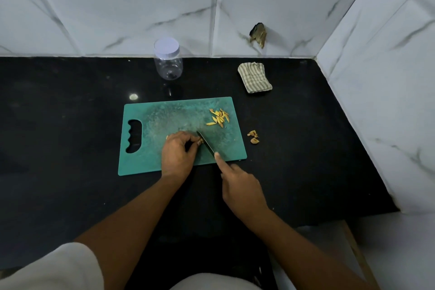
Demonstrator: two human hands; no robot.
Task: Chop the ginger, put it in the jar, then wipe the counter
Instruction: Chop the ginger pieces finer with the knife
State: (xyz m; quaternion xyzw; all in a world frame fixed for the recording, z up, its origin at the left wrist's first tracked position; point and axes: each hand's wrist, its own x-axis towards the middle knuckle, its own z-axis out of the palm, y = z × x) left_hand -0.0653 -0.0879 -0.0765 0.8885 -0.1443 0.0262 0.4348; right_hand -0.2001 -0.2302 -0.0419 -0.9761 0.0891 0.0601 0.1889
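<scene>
Plainly, chopping is the step in hand. On the green cutting board (150, 155), toward its near edge, the left hand (177, 153) curls over a ginger piece (200, 142), pinching it down with bent fingertips; only a sliver of it shows past them. The right hand (242, 188) grips the knife (206, 145), handle hidden in the closed fist, index finger laid straight along the spine, with the blade angled in just beside the left fingertips. Chopped ginger (219, 117) lies in a loose heap near the board's far right corner. A few scraps (253, 137) sit on the black counter (70, 113) just off the board's right edge. The clear jar (168, 61) stands at the counter's far edge with its white lid on, and the striped cloth (254, 77) lies folded further right, near the far edge.

Next, I judge, the blade should come down close to the fingertips, so they need to stay tucked back. Later, the jar needs its lid off.
</scene>
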